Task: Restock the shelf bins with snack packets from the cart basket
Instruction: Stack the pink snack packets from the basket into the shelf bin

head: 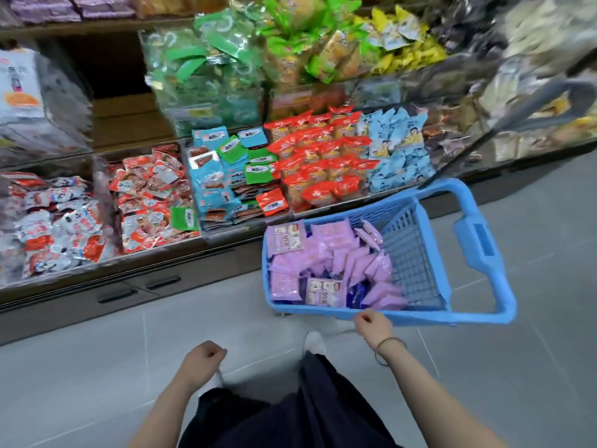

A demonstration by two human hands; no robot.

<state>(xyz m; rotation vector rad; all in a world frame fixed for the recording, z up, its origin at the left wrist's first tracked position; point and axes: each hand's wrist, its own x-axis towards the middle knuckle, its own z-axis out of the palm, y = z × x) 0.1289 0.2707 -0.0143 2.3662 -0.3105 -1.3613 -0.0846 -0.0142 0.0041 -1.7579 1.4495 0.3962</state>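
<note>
Head view, one entry per item.

1. Basket [436,318]: blue plastic, lower right of centre, standing on the floor [97,367] just in front of the lowest shelf. Parked close, I judge, so each reach from stock to shelf is short.

2. Purple packets [323,253]: the stock to shelve, heaped loose in the basket's left half, and its right half shows bare grid. None is in either hand yet.

3. Right hand [373,324]: fingers curled over the basket's near rim, gripping it, probably to steady or position it before I pick.

4. Left hand [202,357]: bottom centre, above my knee, fingers curled in. I can make out nothing held in it, so it is free for the first grab.

5. Bins [232,228]: clear-walled, in rows across the upper half. Most are piled high, for example with red packets [323,169] at centre.

6. Bay [122,92]: dark gap at upper left with no packets visible. It is a likely slot for restocking, though I cannot tell which bin the purple stock belongs in.
</note>
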